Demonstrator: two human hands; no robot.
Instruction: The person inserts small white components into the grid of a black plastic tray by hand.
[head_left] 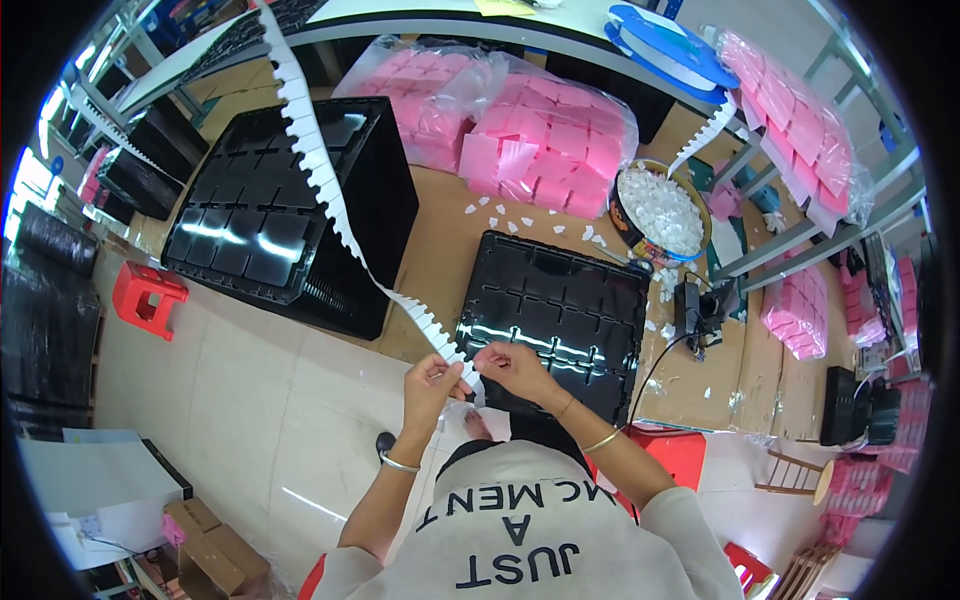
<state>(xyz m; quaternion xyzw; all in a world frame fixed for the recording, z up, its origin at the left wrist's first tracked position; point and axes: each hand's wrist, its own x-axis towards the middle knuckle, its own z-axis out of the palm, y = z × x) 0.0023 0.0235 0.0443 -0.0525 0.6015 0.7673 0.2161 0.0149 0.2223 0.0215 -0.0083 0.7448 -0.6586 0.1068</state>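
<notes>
Above a glossy black compartmented tray [555,310], a white notched paper strip [330,190] is pinched between left hand [430,385] and right hand [515,368].

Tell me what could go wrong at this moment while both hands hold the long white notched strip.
1. The long white notched paper strip stretches far up from the grip of the left hand and right hand; a hard pull might tear it.
2. Torn pieces could miss the round bowl of white bits; several small white scraps already lie on the brown cardboard floor sheet.
</notes>
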